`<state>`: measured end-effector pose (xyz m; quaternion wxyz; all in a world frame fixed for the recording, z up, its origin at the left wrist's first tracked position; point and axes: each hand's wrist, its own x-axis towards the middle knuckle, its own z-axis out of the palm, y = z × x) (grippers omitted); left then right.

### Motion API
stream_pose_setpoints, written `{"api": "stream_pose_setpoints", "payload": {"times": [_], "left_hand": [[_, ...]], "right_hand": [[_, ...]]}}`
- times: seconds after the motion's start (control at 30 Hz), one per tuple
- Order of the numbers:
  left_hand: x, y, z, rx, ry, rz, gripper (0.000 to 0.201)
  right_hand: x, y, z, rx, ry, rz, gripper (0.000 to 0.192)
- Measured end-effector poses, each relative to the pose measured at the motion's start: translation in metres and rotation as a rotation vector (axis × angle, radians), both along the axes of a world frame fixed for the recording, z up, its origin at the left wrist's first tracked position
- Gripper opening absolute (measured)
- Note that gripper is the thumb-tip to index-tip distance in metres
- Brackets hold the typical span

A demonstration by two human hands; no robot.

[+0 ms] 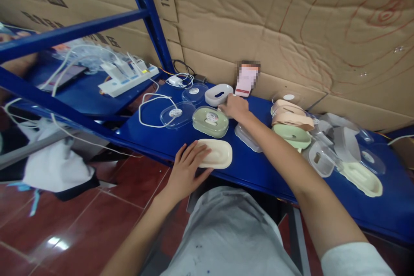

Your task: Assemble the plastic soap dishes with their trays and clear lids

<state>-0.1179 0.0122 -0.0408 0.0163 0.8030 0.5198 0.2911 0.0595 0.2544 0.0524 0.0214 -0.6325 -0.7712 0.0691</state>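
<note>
Left hand (pixel 187 164): grip spread flat, fingertips on cream soap dish (pixel 215 154) at blue shelf (pixel 258 168) edge. Right hand (pixel 235 107): grip state unclear, between green lidded dish (pixel 210 121) and white dish (pixel 218 94).

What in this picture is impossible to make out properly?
- Head view: the pink item by the cardboard wall is blurred out.
- The right hand covers its own fingertips, so whether it grips the green soap box is unclear.
- The left hand hides one end of the cream tray.
- Round lid stickers are too small to read.
</note>
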Motion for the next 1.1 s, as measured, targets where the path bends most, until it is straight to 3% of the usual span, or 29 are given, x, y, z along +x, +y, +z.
{"api": "stream_pose_setpoints", "payload": {"times": [0.1,0.27,0.4,0.53,0.7,0.83,1.1], "left_hand": [[0.0,0.0,0.0,-0.001,-0.01,-0.004,0.05],[-0.003,0.002,0.0,0.02,-0.045,-0.035,0.049],[-0.007,0.003,0.0,0.029,-0.078,-0.089,0.051],[-0.008,0.006,0.002,0.033,-0.117,-0.131,0.054],[-0.005,0.011,0.004,0.036,-0.126,-0.151,0.054],[0.0,0.015,0.006,0.039,-0.084,-0.135,0.052],[0.019,0.011,0.016,0.082,0.014,-0.082,0.041]], "right_hand": [[-0.001,0.008,0.001,-0.037,0.024,-0.026,0.036],[-0.001,0.012,0.01,-0.063,0.031,-0.063,0.042],[0.004,0.008,0.029,-0.08,0.005,-0.066,0.04],[0.017,-0.013,0.056,-0.048,-0.039,-0.038,0.042],[0.05,-0.064,0.076,0.023,-0.074,0.032,0.041],[0.07,-0.091,0.068,0.109,-0.075,0.087,0.038],[0.066,-0.081,0.042,0.096,-0.141,0.192,0.033]]}}
